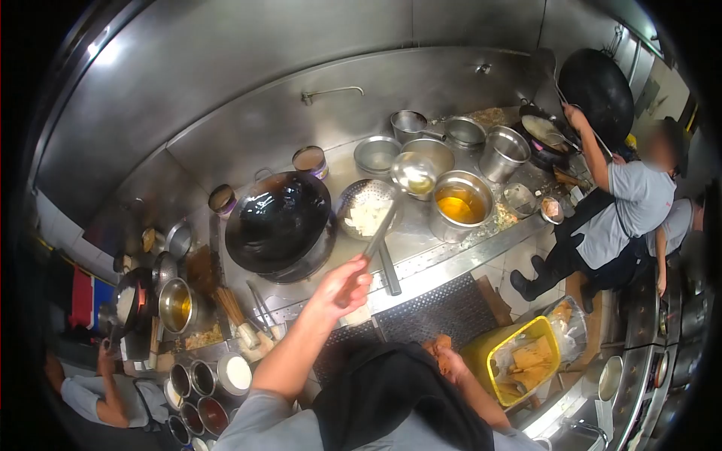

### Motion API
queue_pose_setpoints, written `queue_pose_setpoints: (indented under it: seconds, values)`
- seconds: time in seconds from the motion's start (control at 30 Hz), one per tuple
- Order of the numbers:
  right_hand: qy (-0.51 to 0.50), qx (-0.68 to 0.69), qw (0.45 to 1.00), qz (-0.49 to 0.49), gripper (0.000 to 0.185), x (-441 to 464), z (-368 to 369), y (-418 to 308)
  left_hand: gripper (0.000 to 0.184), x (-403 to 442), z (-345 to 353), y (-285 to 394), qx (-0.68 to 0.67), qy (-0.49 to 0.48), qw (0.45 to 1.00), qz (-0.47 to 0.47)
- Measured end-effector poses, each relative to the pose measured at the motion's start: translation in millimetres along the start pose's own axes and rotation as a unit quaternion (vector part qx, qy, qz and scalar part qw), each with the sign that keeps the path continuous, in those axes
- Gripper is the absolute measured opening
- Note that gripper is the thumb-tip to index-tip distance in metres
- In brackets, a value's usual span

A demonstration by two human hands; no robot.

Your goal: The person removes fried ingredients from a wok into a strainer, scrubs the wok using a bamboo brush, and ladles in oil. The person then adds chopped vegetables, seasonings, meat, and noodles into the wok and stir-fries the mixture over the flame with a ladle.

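Since the grey steel worktop [342,171] carries, right of the round black wok [278,222], a perforated steel strainer [370,189] of pale food [366,219], a low swing of the long steel ladle [383,228] there, gripped in the left hand [342,289], could tip it. Below and right of the wok, a crumpled brown thing [436,346] obscures the right hand [454,367], whose grip I cannot tell.

One head-worn camera looks forward and down across the counter [343,167].
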State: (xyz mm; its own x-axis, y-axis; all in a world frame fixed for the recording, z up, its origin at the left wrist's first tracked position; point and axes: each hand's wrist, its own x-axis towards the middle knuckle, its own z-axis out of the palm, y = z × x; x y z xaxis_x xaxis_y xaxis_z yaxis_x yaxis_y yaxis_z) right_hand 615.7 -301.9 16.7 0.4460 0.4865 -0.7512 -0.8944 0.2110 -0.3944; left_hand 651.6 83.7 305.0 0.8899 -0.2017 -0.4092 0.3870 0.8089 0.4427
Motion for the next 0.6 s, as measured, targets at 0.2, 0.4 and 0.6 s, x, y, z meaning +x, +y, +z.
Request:
queue_pose_setpoints:
  seconds: [0.2, 0.4, 0.6]
  values:
    - [-0.001, 0.025, 0.999, 0.032, 0.040, -4.7, -15.5, 2.0, 0.070, 69.2, 25.9, -23.0, 0.184, 0.041, 0.982, 0.013]
    - [0.028, -0.067, 0.997, -0.008, 0.044, -36.3, 36.2, -14.4, 0.066, 60.4, 7.9, -25.0, 0.349, 0.060, 0.932, 0.074]
    - [-0.008, -0.111, 0.993, -0.050, 0.035, 23.9, -11.2, 5.2, 0.070, -31.2, -39.0, 4.8, 0.269, 0.151, 0.939, 0.153]
